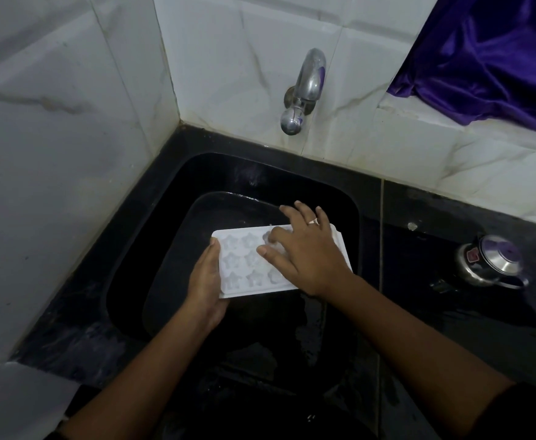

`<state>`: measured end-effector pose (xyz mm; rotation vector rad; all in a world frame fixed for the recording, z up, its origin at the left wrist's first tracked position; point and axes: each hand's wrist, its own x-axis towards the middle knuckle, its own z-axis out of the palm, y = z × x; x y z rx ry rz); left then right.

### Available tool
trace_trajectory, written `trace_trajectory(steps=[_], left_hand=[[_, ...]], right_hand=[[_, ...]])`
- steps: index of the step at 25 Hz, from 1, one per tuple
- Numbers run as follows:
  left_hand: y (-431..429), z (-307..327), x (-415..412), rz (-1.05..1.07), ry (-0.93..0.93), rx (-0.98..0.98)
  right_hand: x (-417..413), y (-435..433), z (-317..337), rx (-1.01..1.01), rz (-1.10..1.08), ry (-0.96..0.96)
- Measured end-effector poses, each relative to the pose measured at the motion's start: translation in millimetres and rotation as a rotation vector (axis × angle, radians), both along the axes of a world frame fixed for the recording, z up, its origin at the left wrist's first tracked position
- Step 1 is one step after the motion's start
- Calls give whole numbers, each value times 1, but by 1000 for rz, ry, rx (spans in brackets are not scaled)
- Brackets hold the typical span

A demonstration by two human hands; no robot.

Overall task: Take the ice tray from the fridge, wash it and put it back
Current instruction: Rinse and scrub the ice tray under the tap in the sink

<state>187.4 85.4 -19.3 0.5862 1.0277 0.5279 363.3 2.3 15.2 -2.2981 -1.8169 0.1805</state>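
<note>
Left hand [206,281] gripping ice tray [244,274], right hand [308,252] flat, fingers spread

Home kitchen: black sink [165,201] sitting under a wall tap [304,90], tiled walls [69,154] surrounding, steel pot [492,262] standing on the counter [425,258].

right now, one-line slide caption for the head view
Left hand grips a star-mould ice tray over the black sink while the right hand presses on its cavities.

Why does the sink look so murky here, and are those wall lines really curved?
Head view: the light is dim, so the black sink swallows detail while the white tray stands out; small glints sit on the tap; the wide-angle lens seems to bow the tiles' joints near the edges; little blur.
</note>
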Motion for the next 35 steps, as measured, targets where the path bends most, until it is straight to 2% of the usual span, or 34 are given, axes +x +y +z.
trace_trajectory(steps=[5, 10, 13, 17, 21, 24, 28, 32, 35], left_hand=[[1, -1, 0, 29, 1, -11], [-2, -1, 1, 12, 7, -18], [2, -2, -2, 31, 4, -15], [-1, 5, 1, 3, -1, -22], [4, 6, 1, 28, 9, -19], [4, 6, 1, 23, 22, -2], [1, 8, 6, 31, 13, -13], [-6, 14, 9, 9, 7, -9], [-5, 13, 5, 19, 18, -4]], right_hand=[[-4, -6, -8, -48, 73, -32], [-6, 1, 0, -42, 9, 13], [-5, -4, -5, -59, 78, -27], [-2, 2, 3, -33, -8, 9], [-7, -3, 0, -45, 48, -12], [-5, -1, 7, 30, -22, 30], [-19, 3, 7, 36, 96, 29], [-20, 10, 9, 24, 41, 29], [-23, 6, 4, -13, 106, -2]])
